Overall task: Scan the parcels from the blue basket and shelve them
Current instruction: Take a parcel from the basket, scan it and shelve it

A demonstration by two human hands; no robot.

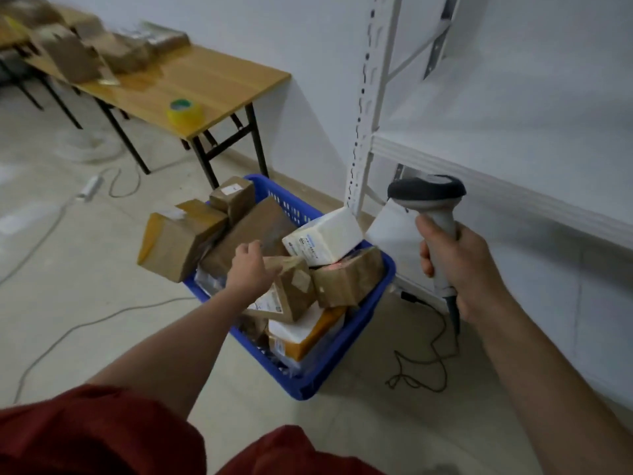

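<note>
Left hand (248, 269) reaches into the blue basket (342, 371), fingers (255, 246) gripping a small brown parcel (291, 293) by its top, label showing (handy for scanning). Right hand (462, 269) clasps the scanner (428, 193), raised and ready beside the shelf (479, 159).

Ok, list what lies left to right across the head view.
Tape roll → left hand, gripping a brown parcel → white parcel → right hand, holding the scanner.

I count | parcel (322, 236): seven showing | blue basket (325, 375): one | scanner (428, 197): one | tape roll (185, 113): one | my left hand (248, 269), right hand (460, 269): two
</note>
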